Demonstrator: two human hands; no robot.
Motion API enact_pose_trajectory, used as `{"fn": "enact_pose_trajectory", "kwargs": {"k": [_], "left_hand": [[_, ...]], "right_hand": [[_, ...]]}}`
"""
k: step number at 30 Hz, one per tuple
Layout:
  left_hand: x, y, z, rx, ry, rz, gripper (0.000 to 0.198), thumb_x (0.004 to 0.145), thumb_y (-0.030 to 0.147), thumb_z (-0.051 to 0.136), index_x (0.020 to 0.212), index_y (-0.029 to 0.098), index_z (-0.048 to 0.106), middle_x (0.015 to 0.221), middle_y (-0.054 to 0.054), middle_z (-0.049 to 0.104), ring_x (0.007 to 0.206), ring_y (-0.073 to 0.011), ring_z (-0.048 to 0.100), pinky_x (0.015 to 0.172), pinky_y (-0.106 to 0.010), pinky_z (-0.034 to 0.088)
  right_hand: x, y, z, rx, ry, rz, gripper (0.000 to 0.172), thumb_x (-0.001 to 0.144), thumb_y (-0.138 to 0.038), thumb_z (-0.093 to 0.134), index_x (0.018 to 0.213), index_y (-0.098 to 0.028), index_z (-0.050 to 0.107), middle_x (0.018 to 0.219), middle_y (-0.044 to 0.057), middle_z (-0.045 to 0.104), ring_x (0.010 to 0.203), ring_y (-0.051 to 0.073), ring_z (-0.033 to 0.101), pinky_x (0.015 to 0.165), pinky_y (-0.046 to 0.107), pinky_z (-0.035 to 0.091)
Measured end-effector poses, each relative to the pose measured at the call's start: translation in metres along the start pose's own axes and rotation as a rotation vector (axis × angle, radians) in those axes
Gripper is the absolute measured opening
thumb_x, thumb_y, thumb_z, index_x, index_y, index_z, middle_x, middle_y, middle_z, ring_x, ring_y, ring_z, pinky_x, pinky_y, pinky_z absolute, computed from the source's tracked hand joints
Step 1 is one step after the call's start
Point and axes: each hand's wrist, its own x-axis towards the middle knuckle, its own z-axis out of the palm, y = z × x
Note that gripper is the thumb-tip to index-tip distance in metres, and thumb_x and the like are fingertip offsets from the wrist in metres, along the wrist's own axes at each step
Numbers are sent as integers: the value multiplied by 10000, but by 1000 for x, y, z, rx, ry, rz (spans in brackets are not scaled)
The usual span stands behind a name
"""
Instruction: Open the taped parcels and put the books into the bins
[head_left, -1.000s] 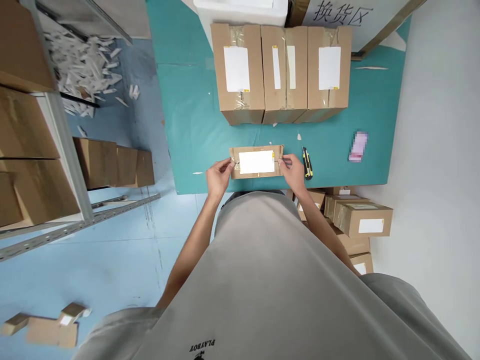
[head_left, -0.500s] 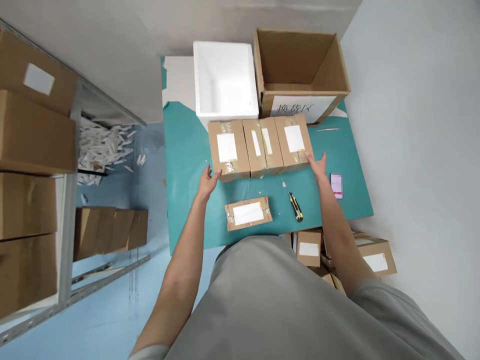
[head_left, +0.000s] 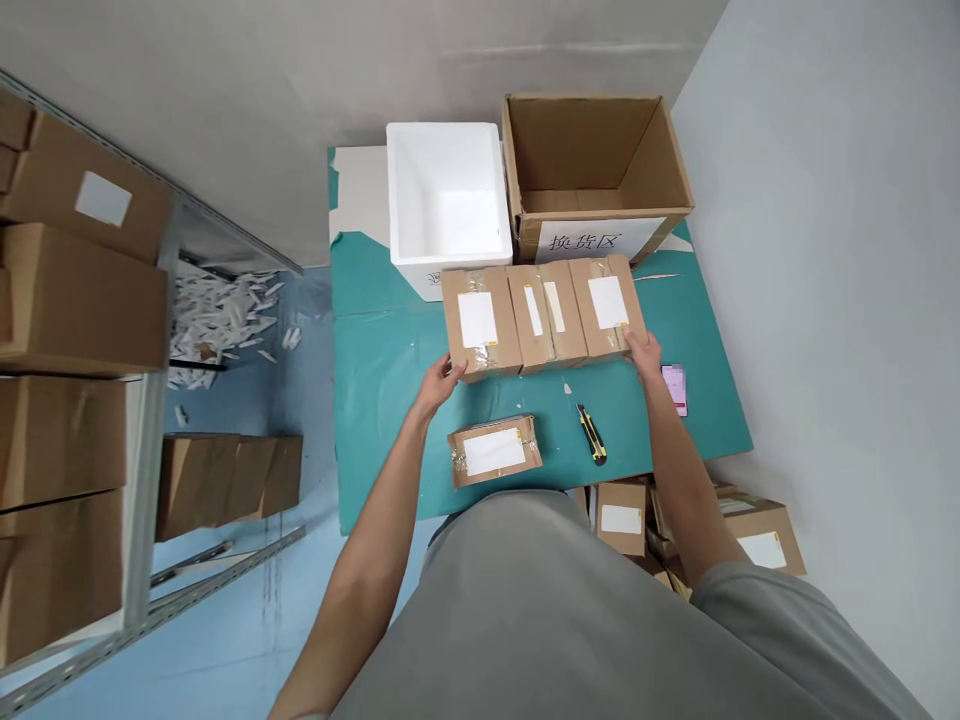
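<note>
A row of taped cardboard boxes stands side by side: a left box, narrow middle boxes with slim labels, and a right box. My left hand grips the near left corner of the left box, thumb up. At the other end, my right hand is closed on the near right corner of the right box. Together they press the row from both ends. Closer to my body lies a small long cardboard box with a white label. Right of it is a yellow and black utility knife.
Behind the row stand a white foam box and a large open carton with a paper sign. A phone lies on the green tabletop. Shelving with cartons is on the left; more boxes sit below the table edge.
The row of boxes has shifted right along the table. My right hand has closed around its right end, and my left hand has followed on the left end.
</note>
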Motion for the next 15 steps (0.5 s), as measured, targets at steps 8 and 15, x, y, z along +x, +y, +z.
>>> {"fn": "enact_pose_trajectory", "kwargs": {"k": [8,15], "left_hand": [[-14,-33,17,-42,127,103,940,994,695,782,1681,102,537,1706,-283,570,1592,-397,579,1313,-529,482],[-130,-108,-1,-2,101,81,1045,952,840,743,1767,252,457,1817,-227,444,1669,-421,474,1323,-574,451]], "right_hand": [[-45,64,1,-454,-46,-161,688,1052,-610,655,1504,-103,539,1474,296,677,1338,313,701,1164,496,568],[-166,151,7,-768,-250,-112,304,892,-392,791,1078,-212,630,1254,182,719,1271,322,632,1219,496,495]]}}
